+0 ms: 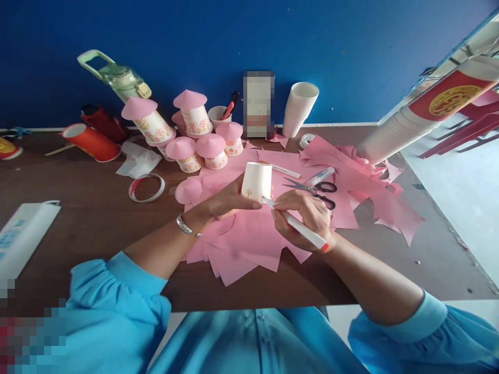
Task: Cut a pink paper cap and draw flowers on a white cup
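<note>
One paper cup (263, 179), one marker (306, 231), both held above pink sheets (249, 241)

The cup is in the left hand (226, 200), raised over the middle of the bench (97, 223). Its thumb lies along the lower edge and the other fingers are mostly hidden behind, closed around the wall, probably to steady it and leave the front bare for drawing. The right hand (306, 213) has its fingers pinched on the marker near the tip, seemingly for fine control; the tip meets the wall beside a small drawn flower (248, 192), or very nearly.

Counting outward: at least six roofed cups (211, 150) cluster at back left, some overlapping, likely grouped there to free the working spot. One pink cone (188, 191) lies apart, nearer the left wrist. A second marker (286, 171) and one pair of scissors (312, 189) rest on the paper, perhaps for easy reach by the right hand. Two tape rolls (135, 197) (307, 140) and one standing stack of white cups (296, 114) complete this part; how many cups are nested, I cannot tell.
</note>
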`<state>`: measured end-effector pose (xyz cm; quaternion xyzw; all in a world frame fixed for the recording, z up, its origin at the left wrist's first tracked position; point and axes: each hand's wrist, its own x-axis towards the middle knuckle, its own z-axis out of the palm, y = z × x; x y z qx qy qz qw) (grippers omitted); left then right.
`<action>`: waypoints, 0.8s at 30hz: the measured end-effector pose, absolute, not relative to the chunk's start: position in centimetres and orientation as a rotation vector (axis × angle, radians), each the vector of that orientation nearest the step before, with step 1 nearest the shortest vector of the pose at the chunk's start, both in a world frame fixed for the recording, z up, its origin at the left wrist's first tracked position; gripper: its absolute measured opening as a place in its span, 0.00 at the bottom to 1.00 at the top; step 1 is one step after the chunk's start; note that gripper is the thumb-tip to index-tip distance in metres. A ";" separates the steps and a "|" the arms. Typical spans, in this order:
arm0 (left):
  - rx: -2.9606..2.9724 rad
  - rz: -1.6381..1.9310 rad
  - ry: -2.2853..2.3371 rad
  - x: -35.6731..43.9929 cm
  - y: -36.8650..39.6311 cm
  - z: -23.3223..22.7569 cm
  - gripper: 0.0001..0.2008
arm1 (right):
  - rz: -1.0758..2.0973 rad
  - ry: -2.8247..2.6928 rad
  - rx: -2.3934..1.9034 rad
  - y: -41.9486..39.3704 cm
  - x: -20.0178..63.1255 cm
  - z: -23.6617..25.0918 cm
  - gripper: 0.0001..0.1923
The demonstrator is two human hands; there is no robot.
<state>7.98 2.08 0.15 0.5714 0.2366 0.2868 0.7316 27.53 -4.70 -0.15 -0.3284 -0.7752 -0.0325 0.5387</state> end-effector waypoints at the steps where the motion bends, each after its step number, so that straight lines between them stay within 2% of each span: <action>1: 1.262 0.629 0.515 8.0 2.2 0.0 0.28 | -0.083 -1.841 -0.785 -4.7 27.5 -0.2 0.14; 6: 1.274 0.618 0.520 7.9 2.3 -0.4 0.22 | -0.099 -1.843 -0.809 -4.7 27.6 -0.3 0.14; 24: 1.354 0.605 0.517 7.5 3.1 -2.2 0.23 | -0.071 -1.860 -0.828 -4.6 27.5 -0.8 0.14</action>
